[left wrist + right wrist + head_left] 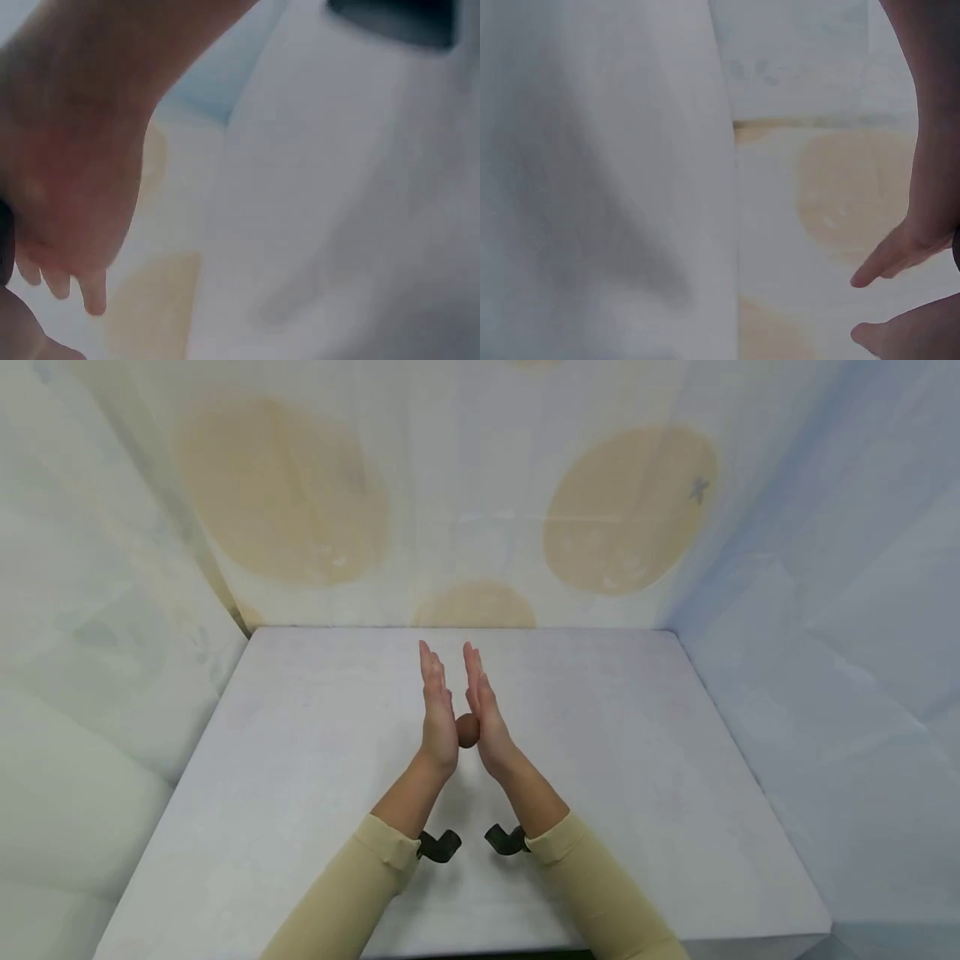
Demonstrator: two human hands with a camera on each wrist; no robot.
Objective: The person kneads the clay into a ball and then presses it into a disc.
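While the left hand (pixel 438 718) and right hand (pixel 486 717) are pressing a small brown ball (pixel 468 730) between flat palms above the worktop (pixel 300 760), fingers are pointing straight; most of the ball is lying hidden, and both wrist views are showing only blurred skin.

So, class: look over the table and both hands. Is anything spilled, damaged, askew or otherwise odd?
Nothing stands out. The left hand and right hand, fingers straight, press a small brown ball between their palms above the table. No spill or damage shows.
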